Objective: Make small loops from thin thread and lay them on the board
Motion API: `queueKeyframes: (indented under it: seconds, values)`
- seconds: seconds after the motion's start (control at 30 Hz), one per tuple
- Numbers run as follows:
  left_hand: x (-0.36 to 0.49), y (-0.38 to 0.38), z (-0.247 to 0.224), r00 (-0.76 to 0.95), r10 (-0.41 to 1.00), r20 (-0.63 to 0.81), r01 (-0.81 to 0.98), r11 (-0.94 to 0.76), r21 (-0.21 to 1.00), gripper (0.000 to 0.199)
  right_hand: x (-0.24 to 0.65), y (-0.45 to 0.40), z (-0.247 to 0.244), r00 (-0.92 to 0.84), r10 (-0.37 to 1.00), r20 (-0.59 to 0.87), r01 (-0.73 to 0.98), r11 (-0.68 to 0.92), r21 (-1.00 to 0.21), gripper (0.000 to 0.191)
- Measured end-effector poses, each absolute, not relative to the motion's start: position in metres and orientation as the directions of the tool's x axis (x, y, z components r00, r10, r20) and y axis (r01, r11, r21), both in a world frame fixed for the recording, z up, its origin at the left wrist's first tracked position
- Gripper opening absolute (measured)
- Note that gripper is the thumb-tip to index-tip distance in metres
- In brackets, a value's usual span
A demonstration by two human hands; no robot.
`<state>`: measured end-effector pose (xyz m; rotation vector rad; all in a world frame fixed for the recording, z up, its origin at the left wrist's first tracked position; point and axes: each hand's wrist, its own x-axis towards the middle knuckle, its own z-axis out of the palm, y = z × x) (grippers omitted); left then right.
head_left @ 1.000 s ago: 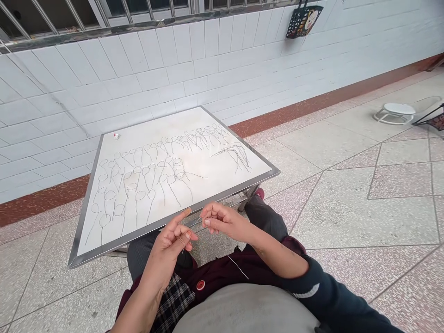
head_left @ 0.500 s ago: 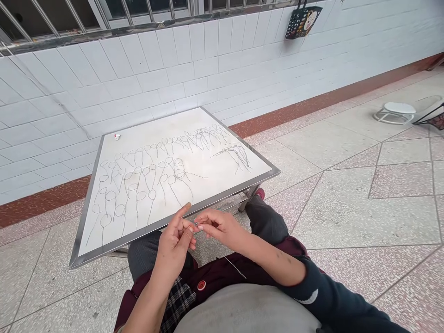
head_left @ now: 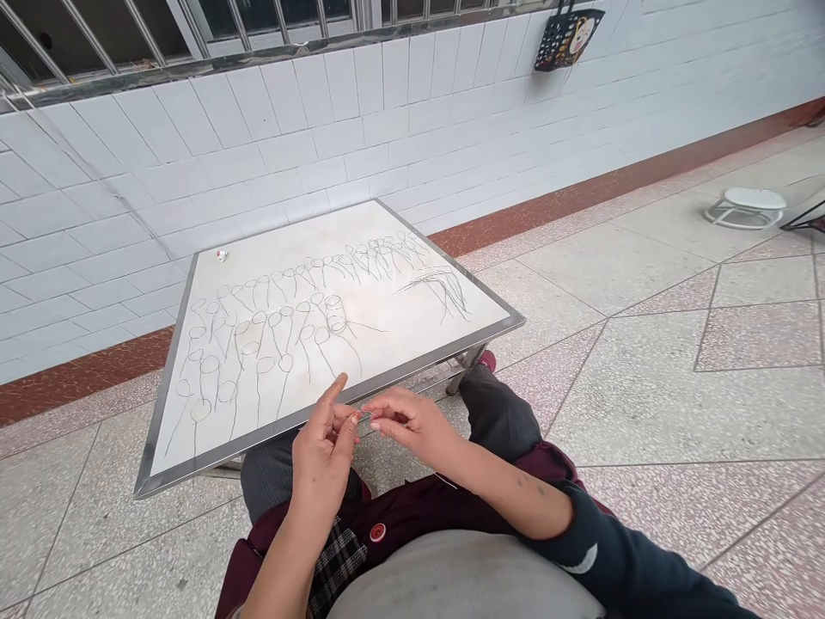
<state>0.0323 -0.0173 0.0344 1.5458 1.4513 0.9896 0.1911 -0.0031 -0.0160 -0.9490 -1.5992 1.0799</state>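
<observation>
Close together over my lap, at the table's near edge, my left hand and my right hand pinch a thin wire between thumbs and fingers. The left index finger points outward. Part of the wire is hidden by the fingers, and its pale tail shows below my right wrist. On the white table lie several looped wires in rows, each with a round loop and a long tail. A small bunch of bent, unlooped-looking wires lies near the table's right side.
The table has a grey metal rim and stands by a white tiled wall. A small white and red object sits at its far left corner. A white stool stands at the right; a patterned bag hangs on the wall.
Both hands still pinch the wire at nearly the same place. The wire's tail has shifted up behind my right wrist, so less of it shows. The view has moved slightly.
</observation>
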Motion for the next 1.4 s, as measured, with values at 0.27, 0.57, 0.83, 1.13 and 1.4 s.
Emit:
queueKeyframes:
  seconds: [0.27,0.57,0.83,1.13,1.4]
  values:
    - [0.033,-0.018,0.034,-0.002,0.999,0.035,0.385,-0.031,0.922,0.051,0.189,-0.004,-0.018,-0.149,0.921,0.359,0.123,0.378,-0.918,0.009]
    - [0.032,-0.020,0.041,0.011,1.000,0.011,0.366,-0.014,0.930,0.051,0.198,-0.004,-0.011,-0.387,0.763,0.518,0.317,0.638,-0.702,0.015]
    - [0.030,-0.021,0.043,0.005,1.000,0.013,0.366,-0.014,0.930,0.050,0.195,-0.005,-0.010,-0.358,0.903,0.235,0.099,0.288,-0.953,0.015]
    - [0.025,-0.020,0.039,0.043,0.999,0.010,0.439,-0.028,0.898,0.046,0.193,-0.007,-0.010,-0.403,0.902,0.154,0.055,0.191,-0.980,0.012]
    - [0.025,-0.019,0.037,0.051,0.999,-0.008,0.404,-0.013,0.915,0.047,0.191,-0.006,-0.012,-0.369,0.864,0.343,0.264,0.451,-0.852,0.006]
